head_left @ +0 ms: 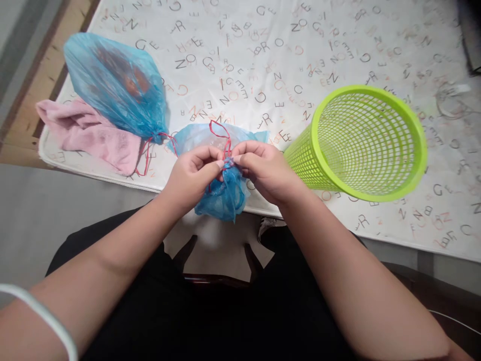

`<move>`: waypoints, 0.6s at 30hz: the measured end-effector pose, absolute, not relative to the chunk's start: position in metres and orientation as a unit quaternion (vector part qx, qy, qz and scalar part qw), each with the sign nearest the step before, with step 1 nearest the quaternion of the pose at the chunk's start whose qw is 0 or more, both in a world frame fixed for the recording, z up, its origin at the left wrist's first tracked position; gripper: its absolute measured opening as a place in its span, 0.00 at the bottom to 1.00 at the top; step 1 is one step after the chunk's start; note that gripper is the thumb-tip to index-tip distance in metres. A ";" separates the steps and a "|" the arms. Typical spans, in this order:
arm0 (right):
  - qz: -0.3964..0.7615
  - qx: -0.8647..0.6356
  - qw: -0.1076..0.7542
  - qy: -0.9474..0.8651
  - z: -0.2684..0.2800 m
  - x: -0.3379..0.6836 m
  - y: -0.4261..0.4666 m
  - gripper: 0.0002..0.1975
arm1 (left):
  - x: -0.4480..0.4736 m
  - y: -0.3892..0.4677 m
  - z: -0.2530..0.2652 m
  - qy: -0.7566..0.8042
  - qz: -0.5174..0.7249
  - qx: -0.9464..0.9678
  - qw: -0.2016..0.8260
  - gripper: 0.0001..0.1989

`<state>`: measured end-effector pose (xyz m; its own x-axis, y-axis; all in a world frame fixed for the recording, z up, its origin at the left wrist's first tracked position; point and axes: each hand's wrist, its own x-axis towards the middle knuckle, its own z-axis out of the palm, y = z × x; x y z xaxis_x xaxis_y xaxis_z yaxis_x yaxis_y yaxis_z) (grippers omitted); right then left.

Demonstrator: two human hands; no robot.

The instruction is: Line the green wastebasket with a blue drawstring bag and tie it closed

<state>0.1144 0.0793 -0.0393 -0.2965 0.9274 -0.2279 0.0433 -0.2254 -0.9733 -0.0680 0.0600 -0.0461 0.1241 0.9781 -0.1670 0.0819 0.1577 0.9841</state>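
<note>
At the table's front edge, a blue plastic bag [221, 195] with a red drawstring [228, 143] is gathered at its neck. My left hand [195, 173] pinches the neck from the left, thumb against fingers. From the right, my right hand [263, 168] pinches the same gathered neck, its fingertips almost meeting the left ones. The paler part of the bag spreads on the table behind my hands, and its bunched top hangs over the edge toward me. The fingertips hide exactly what they grip there.
A filled blue bag [112, 75], its neck gathered with red string, lies at the left beside a pink cloth [90, 133]. A green mesh basket [370, 193] leans tilted at the right. The white table cover [240, 60] is printed with letters.
</note>
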 end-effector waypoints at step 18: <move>0.610 -0.440 0.355 -0.555 -0.038 0.115 0.079 0.07 | -0.069 0.061 -0.045 0.514 0.391 0.497 0.580 0.02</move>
<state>0.1154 0.0790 -0.0382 -0.3614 0.9214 -0.1426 0.0549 -0.1316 -0.9898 -0.0690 0.0612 -0.0451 0.1673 0.9638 -0.2075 0.0572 0.2006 0.9780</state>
